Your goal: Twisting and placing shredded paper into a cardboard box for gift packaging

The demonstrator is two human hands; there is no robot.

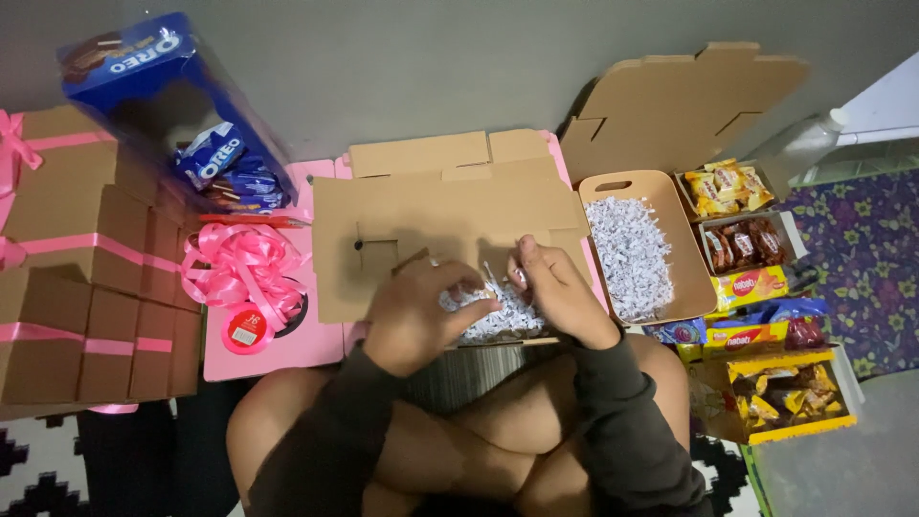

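Both hands down in one box [421,215], fingers curled into white paper shred [498,311]. Left hand [416,316] bunched over the left part of the shred, fingers bent and pressed into it. Right hand [555,292] on the right part, fingertips pinched together around a few strands near the far edge of the heap. Shred heaped at the near end of the box, just beyond the crossed legs; brown flaps of the box spread open toward the far side. Dark sleeves down to both wrists.

Just right of the box, touching it or nearly so, a brown tray [670,239] with a hand slot, filled with more shred. Beyond that tray, a flat unfolded carton [684,105] leaning against the grey wall. Farther right, small open packs of snacks [742,244] in yellow, red and brown wrappers, stacked in a column from far to near; contents of the nearest pack hard to make out, probably wrapped sweets.

Left of the box, a pink ribbon bow [239,263] on a pink surface, with a ribbon spool [247,330] just near of it. Far left, a stack of closed brown boxes [86,287] banded with pink ribbon. Behind the bow, a blue biscuit carton [158,77] tipped open, blue packets [225,168] spilling from it.
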